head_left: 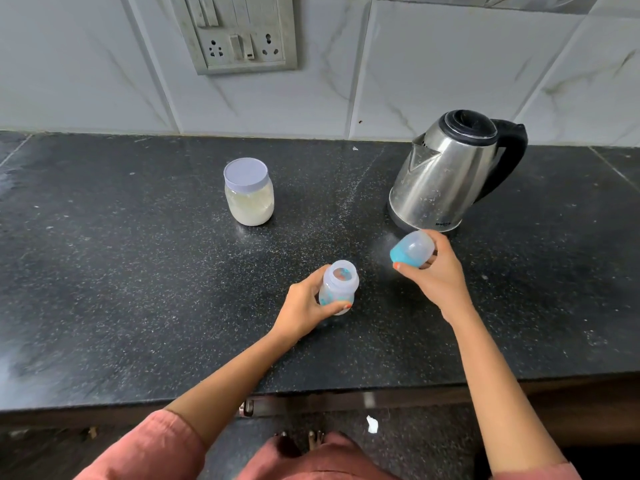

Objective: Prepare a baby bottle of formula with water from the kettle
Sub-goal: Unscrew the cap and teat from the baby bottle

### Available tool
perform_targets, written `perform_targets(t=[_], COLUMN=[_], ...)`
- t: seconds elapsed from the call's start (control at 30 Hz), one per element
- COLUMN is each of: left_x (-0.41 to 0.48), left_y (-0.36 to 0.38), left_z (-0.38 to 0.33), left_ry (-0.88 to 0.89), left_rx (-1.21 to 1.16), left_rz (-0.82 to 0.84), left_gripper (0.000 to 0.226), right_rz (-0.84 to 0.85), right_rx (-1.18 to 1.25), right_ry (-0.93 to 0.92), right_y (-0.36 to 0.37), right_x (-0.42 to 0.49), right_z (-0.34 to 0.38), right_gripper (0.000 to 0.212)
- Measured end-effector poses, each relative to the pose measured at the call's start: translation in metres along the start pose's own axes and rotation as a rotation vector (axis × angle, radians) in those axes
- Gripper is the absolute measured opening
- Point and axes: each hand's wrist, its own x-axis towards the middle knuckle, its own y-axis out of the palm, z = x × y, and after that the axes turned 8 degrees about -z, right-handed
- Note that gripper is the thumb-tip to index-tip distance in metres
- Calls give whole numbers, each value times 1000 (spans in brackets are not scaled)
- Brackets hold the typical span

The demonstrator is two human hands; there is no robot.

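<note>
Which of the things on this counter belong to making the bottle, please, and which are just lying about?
For the job: baby bottle in left hand, bottle cap in right hand, kettle, jar of powder.
Lying about: wall sockets, scrap on the floor.

Black counter (pixel 138 306) bearing jar (pixel 248 192), kettle (pixel 446 174), bottle (pixel 338 287)

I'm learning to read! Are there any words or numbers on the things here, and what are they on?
Kettle: a small dark brand word low on its base, too small and blurred to read.
Baby bottle: blue marks on its side, too blurred to tell if they are numbers.
Jar of powder: no label or words in view.
Switch and socket plate: no readable words.
Nothing here can be read for sure.
</note>
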Motion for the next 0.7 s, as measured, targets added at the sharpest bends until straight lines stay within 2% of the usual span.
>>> perform_targets(t=[0.17, 0.47, 0.7], left_x=[0, 0, -2], left_y=[2, 3, 4], left_z=[0, 2, 2], left_ry=[7, -7, 5], left_rx=[3, -17, -37], left_rz=[-19, -29, -24], left_gripper=[67, 67, 66], right_rz=[-22, -15, 2], right_rx=[-228, -269, -309], right_ry=[-27, -13, 8], right_y=[7, 19, 14], right_x=[8, 8, 16], right_z=[-32, -48, -44], right_gripper=[68, 67, 89])
